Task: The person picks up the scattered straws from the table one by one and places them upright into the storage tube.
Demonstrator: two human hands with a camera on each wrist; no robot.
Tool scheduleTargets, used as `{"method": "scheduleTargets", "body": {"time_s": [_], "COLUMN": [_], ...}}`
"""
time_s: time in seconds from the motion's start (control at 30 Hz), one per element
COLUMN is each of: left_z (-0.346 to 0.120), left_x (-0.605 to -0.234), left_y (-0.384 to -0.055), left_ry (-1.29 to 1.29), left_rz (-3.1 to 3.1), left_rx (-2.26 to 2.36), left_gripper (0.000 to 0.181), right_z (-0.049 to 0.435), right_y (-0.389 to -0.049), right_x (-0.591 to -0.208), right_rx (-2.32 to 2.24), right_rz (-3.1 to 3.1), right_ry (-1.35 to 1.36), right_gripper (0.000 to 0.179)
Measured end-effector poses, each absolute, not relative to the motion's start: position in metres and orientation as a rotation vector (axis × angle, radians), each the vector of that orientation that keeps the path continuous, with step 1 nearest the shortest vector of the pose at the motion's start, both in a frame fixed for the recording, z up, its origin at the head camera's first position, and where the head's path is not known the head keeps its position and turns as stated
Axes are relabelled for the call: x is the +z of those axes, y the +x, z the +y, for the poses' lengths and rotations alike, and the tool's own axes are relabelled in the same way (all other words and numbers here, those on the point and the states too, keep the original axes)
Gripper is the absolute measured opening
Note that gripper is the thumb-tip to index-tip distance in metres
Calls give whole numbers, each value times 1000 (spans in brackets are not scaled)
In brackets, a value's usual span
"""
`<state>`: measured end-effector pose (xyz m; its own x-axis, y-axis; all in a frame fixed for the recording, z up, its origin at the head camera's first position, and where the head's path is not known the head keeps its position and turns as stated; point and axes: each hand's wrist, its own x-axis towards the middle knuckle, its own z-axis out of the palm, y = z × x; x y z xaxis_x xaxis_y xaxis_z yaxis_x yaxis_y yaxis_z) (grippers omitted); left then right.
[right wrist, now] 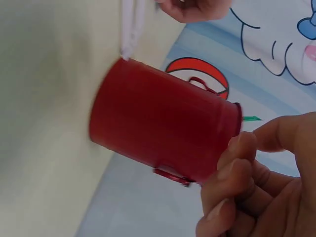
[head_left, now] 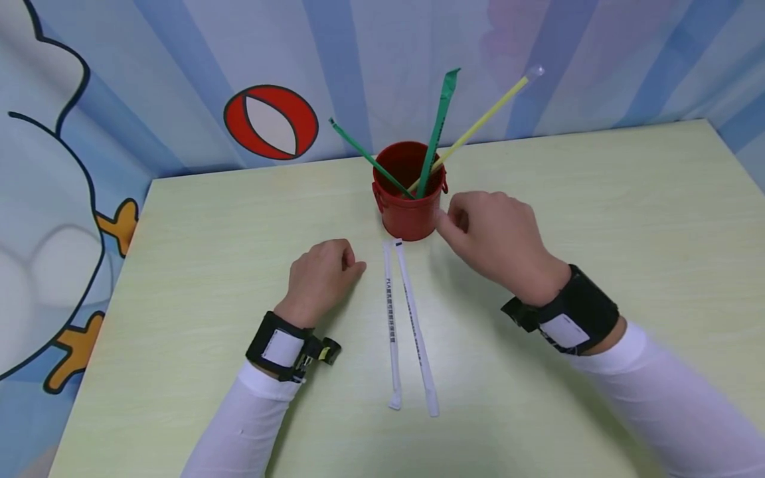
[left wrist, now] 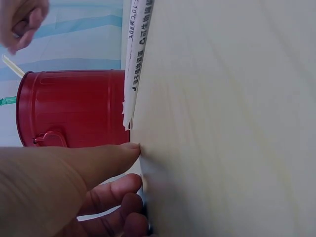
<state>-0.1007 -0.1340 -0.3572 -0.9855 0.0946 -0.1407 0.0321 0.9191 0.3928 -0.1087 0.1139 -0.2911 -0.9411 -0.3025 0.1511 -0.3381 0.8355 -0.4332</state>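
Note:
A small red bucket (head_left: pixel 411 222) stands upright near the back of the table. Leaning in it are two green-wrapped straws, one thin (head_left: pixel 366 154) and one wider (head_left: pixel 441 119), and a yellow straw (head_left: pixel 493 109). In front lie two white paper-wrapped straws with printing, the left one (head_left: pixel 390 325) and the right one (head_left: pixel 416 325). My left hand (head_left: pixel 323 275) rests on the table left of them, its fingers loosely curled around nothing. Just right of the bucket, my right hand (head_left: pixel 502 239) hovers with loosely bent fingers, nothing between them in the right wrist view.
Behind the pale wooden table (head_left: pixel 209 265) hangs a blue striped cloth (head_left: pixel 394 60) with a printed red and white ball (head_left: pixel 271 123). Each wrist wears a black strap, the left one (head_left: pixel 281 348) and the right one (head_left: pixel 580 309).

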Motion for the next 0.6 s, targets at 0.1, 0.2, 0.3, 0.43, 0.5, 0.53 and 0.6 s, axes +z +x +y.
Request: {"method": "scheduleTargets", "body": {"time_s": [0.1, 0.2, 0.3, 0.43, 0.5, 0.53, 0.6], "left_z": [-134, -134, -135, -135, -135, -134, -134], "left_x": [-357, -358, -358, -358, -358, -358, -358], "left_y": [-100, -100, -100, -101, -101, -101, -101], "left_ry": [93, 90, 91, 95, 93, 92, 89], "left_rz": [2922, 2920, 2917, 2917, 2917, 2917, 2918], "left_rx": [593, 591, 590, 593, 592, 592, 588], "left_gripper": [22, 22, 22, 22, 23, 23, 24], "right_z": [116, 118, 121, 123, 123, 124, 125], "right_y": [-109, -112, -114, -115, -115, -115, -116], "right_x": [-303, -314, -324, -334, -337, -339, -342], "right_rx": [710, 675, 649, 638, 633, 630, 620], "right_rz": [-3025, -3125, -3210, -3281, -3307, -3320, -3346], "right_ry": [474, 440, 426, 424, 430, 432, 432], "right_gripper": [33, 35, 38, 43, 44, 43, 42]}}
